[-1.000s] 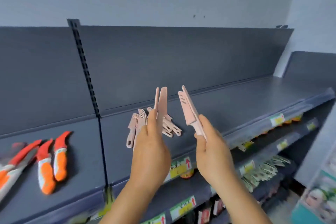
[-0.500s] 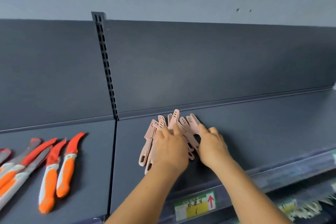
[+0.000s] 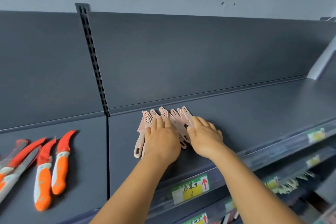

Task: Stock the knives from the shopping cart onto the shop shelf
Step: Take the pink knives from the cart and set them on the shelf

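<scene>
- Where the dark grey shop shelf (image 3: 254, 114) meets its back panel, I see the pink knives (image 3: 164, 116) lying in a loose fan, blades in slotted pink sheaths pointing away from me, handles toward the front edge.
- One handle with an oval hanging hole (image 3: 137, 148) sticks out at the left of the bunch; the rest overlap and I cannot count them exactly.
- The bunch sits just right of the slotted upright (image 3: 92, 60) that divides the bays.
- My left hand (image 3: 161, 142) reaches in from below, palm down, forearm angled up and right.
- Its fingers (image 3: 160, 122) lie fairly straight on top of the left part of the fan, pressing on the sheaths; I see no curl round any knife.
- My right hand (image 3: 205, 136) comes in from the lower right, palm down, wrist low over the shelf.
- Its fingers are spread and mostly extended, the tips at the right edge of the fan and touching the sheaths there; whether the thumb tucks under a handle, I cannot tell.
- Both hands rest flat rather than grip; neither lifts a knife off the shelf.
- Orange-handled knives (image 3: 54, 165) with red sheaths lie in the bay to the left, well apart from the pink ones.
- A green-and-yellow price label (image 3: 190, 190) with a red arrow sits on the shelf's front rail below my arms.
</scene>
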The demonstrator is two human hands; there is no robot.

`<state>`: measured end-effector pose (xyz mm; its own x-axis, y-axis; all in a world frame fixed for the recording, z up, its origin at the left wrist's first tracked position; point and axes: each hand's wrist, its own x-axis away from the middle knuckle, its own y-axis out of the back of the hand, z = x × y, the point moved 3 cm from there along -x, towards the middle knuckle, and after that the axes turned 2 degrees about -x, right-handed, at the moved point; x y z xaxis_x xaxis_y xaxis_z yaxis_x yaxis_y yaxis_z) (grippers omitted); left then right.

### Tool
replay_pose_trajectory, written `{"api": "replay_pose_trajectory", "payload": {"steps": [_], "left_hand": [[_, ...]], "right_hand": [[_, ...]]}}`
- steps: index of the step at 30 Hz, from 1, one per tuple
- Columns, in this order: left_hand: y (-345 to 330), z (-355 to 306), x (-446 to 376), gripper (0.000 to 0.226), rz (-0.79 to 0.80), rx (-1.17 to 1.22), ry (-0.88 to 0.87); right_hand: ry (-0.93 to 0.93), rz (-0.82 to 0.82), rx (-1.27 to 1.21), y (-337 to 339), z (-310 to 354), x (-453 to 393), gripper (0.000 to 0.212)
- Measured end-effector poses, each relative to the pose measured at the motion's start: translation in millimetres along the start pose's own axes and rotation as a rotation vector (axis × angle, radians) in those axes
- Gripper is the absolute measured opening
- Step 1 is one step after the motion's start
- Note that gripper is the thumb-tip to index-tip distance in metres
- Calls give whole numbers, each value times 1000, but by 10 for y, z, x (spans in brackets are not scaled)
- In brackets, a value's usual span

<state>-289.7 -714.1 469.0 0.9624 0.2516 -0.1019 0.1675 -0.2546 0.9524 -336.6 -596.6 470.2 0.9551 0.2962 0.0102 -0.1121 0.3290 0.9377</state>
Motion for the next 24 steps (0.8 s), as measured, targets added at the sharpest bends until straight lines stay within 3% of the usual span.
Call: {"api": "replay_pose_trajectory", "payload": {"steps": [5,9,21,24], "left_hand": [[195,-150,278,56,-168,97,-175],[248,-311,685,53,-181,165,-308],[-603,-1040,1989,53,163,217,-693],[-970,-1268,2272,58,279,194,-758]], "right_hand": [[-3,-136,-61,193,-20,459,57],[-47,-227,-138,309,-153,1034,57],[-556,-261,-214,-267,-1233,2814,57],[-694,-250,-214,-509,-1540,3271,74]]}}
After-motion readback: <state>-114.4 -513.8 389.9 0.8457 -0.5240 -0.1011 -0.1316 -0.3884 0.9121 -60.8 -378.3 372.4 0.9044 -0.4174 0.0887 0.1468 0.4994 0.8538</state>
